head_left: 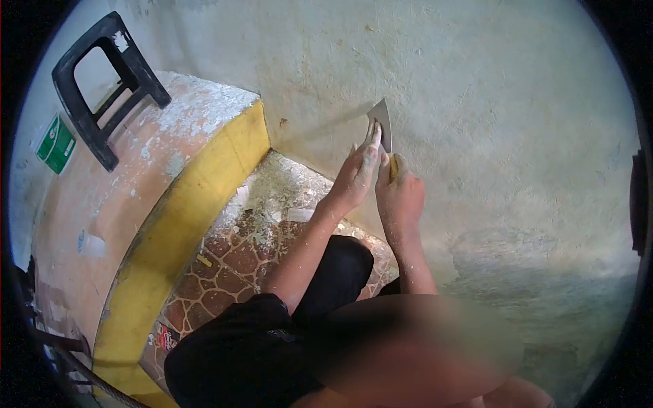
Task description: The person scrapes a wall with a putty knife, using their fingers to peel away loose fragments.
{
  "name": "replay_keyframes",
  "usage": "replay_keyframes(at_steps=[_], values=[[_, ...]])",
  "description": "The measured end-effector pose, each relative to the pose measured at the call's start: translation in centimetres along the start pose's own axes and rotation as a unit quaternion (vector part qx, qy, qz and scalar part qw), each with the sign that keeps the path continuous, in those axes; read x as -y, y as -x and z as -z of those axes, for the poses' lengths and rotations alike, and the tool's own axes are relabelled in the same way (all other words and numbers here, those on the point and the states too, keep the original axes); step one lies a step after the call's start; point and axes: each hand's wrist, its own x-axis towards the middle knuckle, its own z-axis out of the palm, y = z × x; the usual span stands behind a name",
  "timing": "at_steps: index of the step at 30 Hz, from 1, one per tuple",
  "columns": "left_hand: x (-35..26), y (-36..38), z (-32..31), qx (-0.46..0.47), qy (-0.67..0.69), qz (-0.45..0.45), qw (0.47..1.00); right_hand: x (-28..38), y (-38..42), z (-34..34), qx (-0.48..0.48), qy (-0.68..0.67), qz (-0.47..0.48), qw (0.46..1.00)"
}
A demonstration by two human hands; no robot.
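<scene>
A scraper (386, 128) with a flat metal blade and a yellowish handle is held up against the pale, stained wall (503, 136). My right hand (400, 187) is wrapped round its handle, below the blade. To the left of it, my left hand (362, 165) has its fingers stretched out, with the fingertips lying on the blade. Pale dust covers the fingers of both hands and dots the forearms.
A raised step (197, 197) with a yellow side curves along the left. On it are a black plastic stool (88, 115), a green-and-white tub (56, 146) and a clear cup (90, 243). Flakes and debris litter the brown patterned floor (218, 272) between step and wall.
</scene>
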Motion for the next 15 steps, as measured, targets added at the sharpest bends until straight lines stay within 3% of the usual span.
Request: replay_keyframes(at_steps=[4, 12, 13, 15], values=[[1.4, -0.1, -0.1, -0.011, 0.015, -0.012, 1.000, 0.9, 0.2, 0.2, 0.008, 0.020, -0.018, 1.000], [2.1, -1.6, 1.7, -0.017, -0.134, -0.058, 0.989, 3.5, -0.4, -0.1, 0.006, 0.012, -0.018, 1.000], [2.2, -1.6, 1.8, -0.012, -0.133, -0.046, 0.990, 3.8, -0.1, -0.1, 0.011, 0.004, -0.018, 1.000], [1.9, -2.4, 2.3, -0.064, 0.004, -0.077, 0.995, 5.5, -0.5, -1.2, 0.024, -0.013, -0.002, 1.000]])
